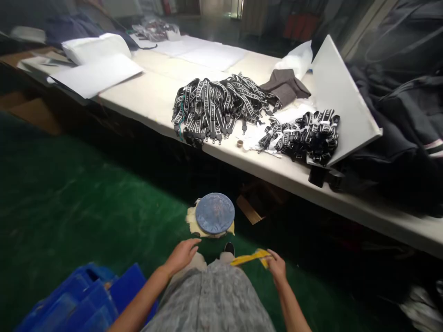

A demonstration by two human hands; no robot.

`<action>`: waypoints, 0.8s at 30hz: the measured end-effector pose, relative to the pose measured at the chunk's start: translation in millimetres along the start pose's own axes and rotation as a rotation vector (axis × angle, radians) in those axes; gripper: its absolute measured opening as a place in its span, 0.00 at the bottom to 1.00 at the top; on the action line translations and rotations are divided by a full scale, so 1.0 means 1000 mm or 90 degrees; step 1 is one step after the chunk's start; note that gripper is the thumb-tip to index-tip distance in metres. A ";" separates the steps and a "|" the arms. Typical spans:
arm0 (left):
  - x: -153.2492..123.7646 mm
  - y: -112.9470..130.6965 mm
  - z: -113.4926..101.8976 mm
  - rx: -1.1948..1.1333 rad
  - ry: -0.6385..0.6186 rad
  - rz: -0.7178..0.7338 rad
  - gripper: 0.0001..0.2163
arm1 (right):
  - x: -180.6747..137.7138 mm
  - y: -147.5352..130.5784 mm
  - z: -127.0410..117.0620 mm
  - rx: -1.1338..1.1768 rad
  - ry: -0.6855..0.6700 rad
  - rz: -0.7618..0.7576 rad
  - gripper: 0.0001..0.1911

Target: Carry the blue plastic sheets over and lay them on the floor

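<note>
The right hand (277, 267) pinches 1 end of a yellow strip (251, 258) between thumb and fingers, low in the view at about 5 o'clock from the stool (215, 213). The strip runs from that hand toward 9 o'clock across the person's grey skirt (211, 295). It looks thin, light and limp, like tape or ribbon, so it should bend and twist freely; a pinch near the end, as here, seems the natural hold, with a second grip further along to keep it flat. No writing on it can be read.

The left hand (182, 255) is loosely spread, fingers slightly curled, holding nothing and hovering just above the lap at 7 o'clock from the stool.

On the counter (145, 97), at 12 o'clock, lies a big heap of black straps (214, 108) with white lettering, and at 1 o'clock a smaller bundle (304, 133). The lettering repeats along each strap; it seems to read "SPORT", but it is too small to be sure. These straps look soft, woven and prone to tangle, with small clips at their ends. A grey cloth (285, 85) lies behind them, and blue crates (83, 299) sit at 8 o'clock on the green floor (69, 203).
</note>
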State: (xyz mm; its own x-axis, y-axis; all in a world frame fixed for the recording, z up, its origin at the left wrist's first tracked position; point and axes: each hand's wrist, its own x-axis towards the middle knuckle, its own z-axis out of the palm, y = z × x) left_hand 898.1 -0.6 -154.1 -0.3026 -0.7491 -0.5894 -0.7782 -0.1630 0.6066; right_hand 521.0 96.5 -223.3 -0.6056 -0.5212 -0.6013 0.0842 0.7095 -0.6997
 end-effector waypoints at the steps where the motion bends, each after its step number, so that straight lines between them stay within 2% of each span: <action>1: 0.002 0.003 -0.002 -0.037 0.001 -0.002 0.20 | 0.003 -0.010 0.008 0.020 -0.025 0.003 0.23; 4: 0.009 0.015 -0.005 -0.159 -0.004 0.003 0.22 | -0.009 -0.037 0.035 0.092 -0.110 0.001 0.31; 7: 0.018 0.031 -0.010 -0.286 -0.038 0.030 0.30 | -0.052 -0.062 0.071 0.213 -0.207 0.038 0.37; 9: 0.023 0.040 -0.016 -0.376 -0.098 0.064 0.32 | -0.088 -0.076 0.104 0.331 -0.263 0.085 0.39; 11: 0.025 0.043 -0.025 -0.465 -0.156 0.102 0.29 | -0.122 -0.087 0.142 0.424 -0.305 0.126 0.41; 13: 0.026 0.037 -0.035 -0.540 -0.154 0.100 0.26 | -0.148 -0.091 0.182 0.458 -0.325 0.139 0.45; 15: 0.026 0.025 -0.045 -0.609 -0.108 0.057 0.24 | -0.163 -0.091 0.218 0.439 -0.331 0.127 0.52; 19: 0.027 -0.007 -0.062 -0.758 -0.038 -0.051 0.28 | -0.166 -0.083 0.272 0.331 -0.315 0.009 0.63; 21: 0.029 -0.019 -0.073 -0.804 0.002 -0.087 0.30 | -0.163 -0.082 0.291 0.266 -0.313 -0.047 0.57; 24: 0.033 -0.028 -0.097 -0.828 0.085 -0.086 0.28 | -0.162 -0.087 0.306 0.117 -0.354 -0.089 0.43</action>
State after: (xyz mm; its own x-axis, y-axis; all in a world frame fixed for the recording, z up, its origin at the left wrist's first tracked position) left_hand 963.2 -83.3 -138.7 -0.1498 -0.7234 -0.6740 0.3200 -0.6805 0.6592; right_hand 853.9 -26.3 -183.2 -0.1196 -0.8091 -0.5753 0.1991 0.5482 -0.8123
